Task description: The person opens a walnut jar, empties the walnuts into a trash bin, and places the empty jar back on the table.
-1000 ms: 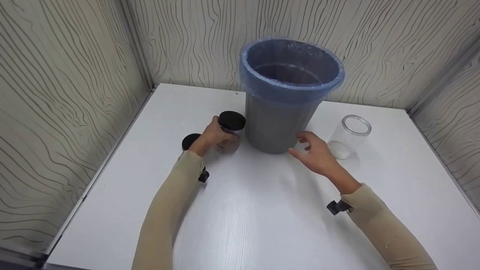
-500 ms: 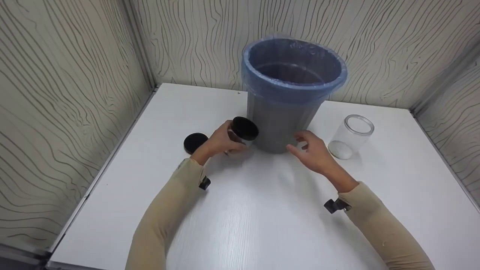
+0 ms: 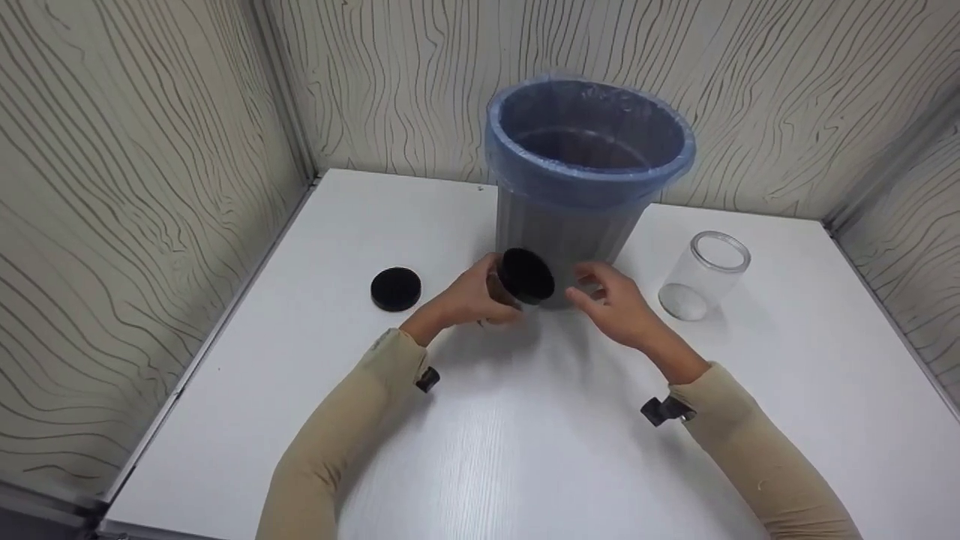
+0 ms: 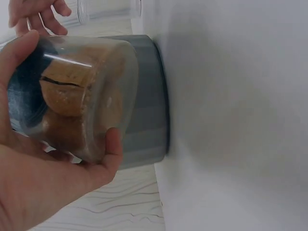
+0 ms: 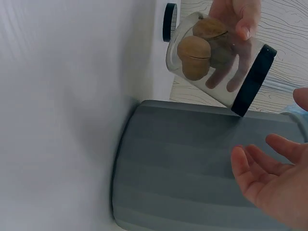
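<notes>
My left hand [image 3: 469, 296] grips a clear jar [image 4: 113, 72] with a black lid [image 3: 527, 275] on it. The jar leans to the right, lid end toward my right hand. Inside are a few brown walnuts [image 5: 195, 50] with dark slits, gathered at the base end. My left thumb and fingers wrap round the jar's side, some of them behind it. Across from the lid, my right hand [image 3: 615, 304] hovers with fingers loosely bent and apart, holding nothing. A small gap separates its fingertips from the lid.
Just behind both hands stands a grey bin [image 3: 574, 225] lined with a blue bag [image 3: 589, 184]. Farther right is a lidless clear jar [image 3: 705, 277]. A loose black lid [image 3: 396, 289] lies at the left on the white table [image 3: 480, 450]. Patterned panels surround the table's back and sides.
The left hand has carried the lidded jar rightward and tilted it toward the right hand, uncovering the loose lid on the table. The right hand has shifted slightly left.
</notes>
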The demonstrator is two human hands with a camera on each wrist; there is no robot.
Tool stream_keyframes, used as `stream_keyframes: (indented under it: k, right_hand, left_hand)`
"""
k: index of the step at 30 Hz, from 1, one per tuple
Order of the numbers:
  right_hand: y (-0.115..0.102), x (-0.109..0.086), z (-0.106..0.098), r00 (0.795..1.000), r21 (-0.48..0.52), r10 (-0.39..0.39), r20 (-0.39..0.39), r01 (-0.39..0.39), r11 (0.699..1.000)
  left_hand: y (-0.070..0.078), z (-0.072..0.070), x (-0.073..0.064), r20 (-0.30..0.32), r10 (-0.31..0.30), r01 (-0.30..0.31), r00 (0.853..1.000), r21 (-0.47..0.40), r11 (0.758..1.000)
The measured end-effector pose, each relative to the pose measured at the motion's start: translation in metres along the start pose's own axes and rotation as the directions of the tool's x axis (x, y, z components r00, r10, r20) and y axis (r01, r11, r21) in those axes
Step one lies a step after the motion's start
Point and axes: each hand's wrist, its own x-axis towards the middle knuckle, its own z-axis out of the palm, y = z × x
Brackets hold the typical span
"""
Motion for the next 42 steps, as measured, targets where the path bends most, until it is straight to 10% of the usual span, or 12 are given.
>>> stream_keyframes:
  k: [18,42]
  right_hand:
    - [-0.002,-0.001,-0.006,0.995,-0.013,0.015,0.095,-0.014,1.0]
    - [0.002,-0.005,-0.012,0.99,-0.122,0.117,0.073,-0.107,0.987]
  left_hand:
    - [0.029,0.034,0.013,0.054,0.079,-0.077,0.995,-0.037,0.996]
    - [0.042,0.048,0.015,0.066,-0.006,-0.016,0.998,0.33,0.944]
